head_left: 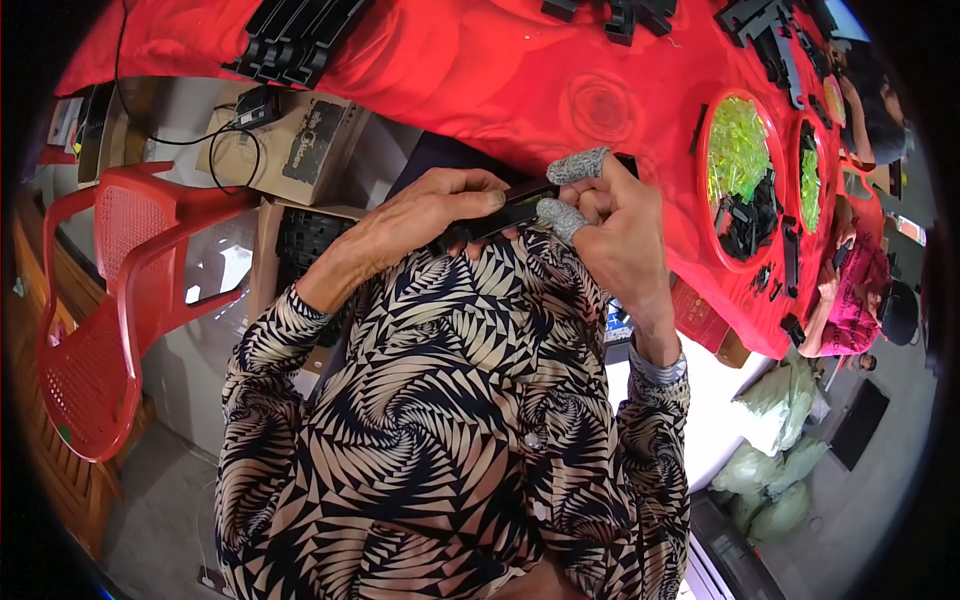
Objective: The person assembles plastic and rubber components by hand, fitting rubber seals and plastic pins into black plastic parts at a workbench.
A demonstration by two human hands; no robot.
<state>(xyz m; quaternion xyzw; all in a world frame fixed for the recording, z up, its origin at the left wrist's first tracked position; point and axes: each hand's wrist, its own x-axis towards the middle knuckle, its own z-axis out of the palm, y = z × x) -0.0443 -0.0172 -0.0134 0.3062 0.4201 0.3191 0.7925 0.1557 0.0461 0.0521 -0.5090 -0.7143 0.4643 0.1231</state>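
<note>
Stretching across the top of the view, the red-clothed desk (480, 90) carried black parts (295, 40). A red chair (90, 360) stood at left, and a red bowl (728, 263) at right held yellow-green strips (735, 150) and black bits (745, 225). Just off the desk's near edge, the left hand (415, 210) pinched a black bar (521, 208), thumb on top, fingers beneath. The right hand (625, 225) was at its other end, grey covers (578, 165) on thumb and forefinger; whether that grip pressed on the bar itself, I could not tell. The bar looked light, stiff and smooth, probably plastic, perhaps slippery and weakest at thin edges; its long sides seemed the safest hold.
</note>
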